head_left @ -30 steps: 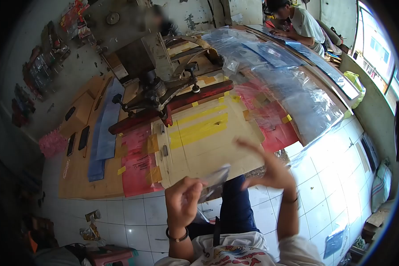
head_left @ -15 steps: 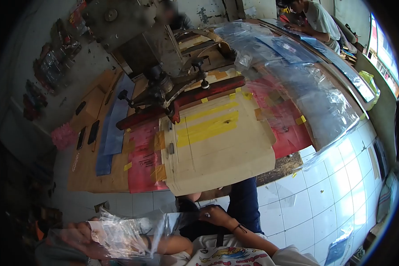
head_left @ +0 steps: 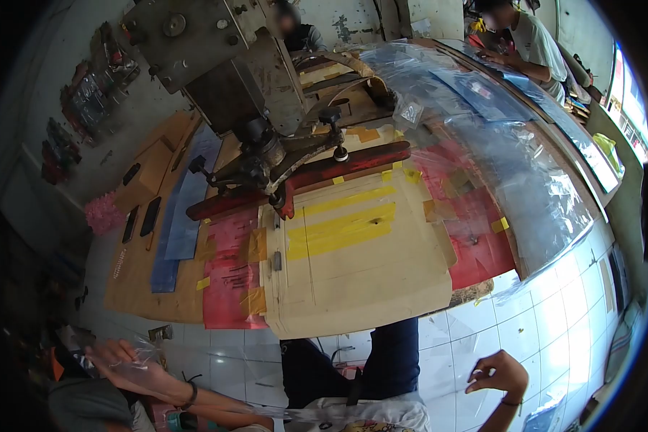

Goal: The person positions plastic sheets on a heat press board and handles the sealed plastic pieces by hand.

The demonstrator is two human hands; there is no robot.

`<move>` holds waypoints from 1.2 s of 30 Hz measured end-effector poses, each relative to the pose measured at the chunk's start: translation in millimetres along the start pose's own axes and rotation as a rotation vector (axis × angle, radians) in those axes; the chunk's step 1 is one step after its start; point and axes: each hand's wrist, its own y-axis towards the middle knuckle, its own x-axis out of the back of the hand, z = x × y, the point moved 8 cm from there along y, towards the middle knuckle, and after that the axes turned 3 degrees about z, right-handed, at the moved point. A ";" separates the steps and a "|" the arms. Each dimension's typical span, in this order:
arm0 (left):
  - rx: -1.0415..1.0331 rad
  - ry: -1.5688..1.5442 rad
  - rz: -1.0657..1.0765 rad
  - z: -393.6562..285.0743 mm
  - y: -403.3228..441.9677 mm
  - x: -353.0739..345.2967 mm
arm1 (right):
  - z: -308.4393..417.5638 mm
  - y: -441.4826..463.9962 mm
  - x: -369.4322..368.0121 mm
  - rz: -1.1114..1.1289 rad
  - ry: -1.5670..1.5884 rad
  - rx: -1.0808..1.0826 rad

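Note:
My left hand (head_left: 126, 366) is at the lower left, its fingers closed on thin clear plastic film (head_left: 145, 353). Faint transparent film also streaks across my lap. At the lower right, my right hand (head_left: 502, 374) is raised over the floor with curled fingers; whatever they pinch is too small to make out. Both hands are apart from the workbench. On the bench lies a beige board (head_left: 367, 266) with yellow tape strips, between red taped sheets (head_left: 230, 266). A red bar (head_left: 338, 167) under a black metal clamp frame (head_left: 266, 155) crosses its far edge.
Clear plastic sheets (head_left: 533, 173) cover the bench's right side. Blue strips (head_left: 183, 216) and two dark phone-like objects (head_left: 150, 216) lie left. A machine body (head_left: 223, 79) stands behind the clamp. One person (head_left: 536, 50) works at the back right, another (head_left: 302, 36) sits behind.
My left hand has moved to the lower left with the film. From near my lap, my right hand has swung out to the right. The view has shifted slightly.

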 end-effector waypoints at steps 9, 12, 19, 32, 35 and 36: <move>0.416 -0.044 -0.082 60.8 -44.3 -36.0 | -105.0 -145.2 95.8 -0.473 -0.002 -0.413; 0.515 -0.197 0.197 83.1 -67.6 -54.5 | -169.1 -221.6 130.1 -0.962 0.104 -0.328; 0.549 -0.465 1.350 66.6 -149.9 -133.3 | -142.9 -359.8 176.7 -1.846 -0.488 -0.243; 1.424 -0.624 1.487 23.9 -469.2 -283.7 | 365.1 19.8 541.7 -1.240 -1.230 0.925; 1.526 -0.720 1.272 11.1 -522.0 -333.3 | 403.8 121.1 522.6 -1.440 -1.684 0.591; 1.571 -0.753 1.169 8.6 -530.6 -343.4 | 403.6 147.3 511.9 -1.469 -1.698 0.443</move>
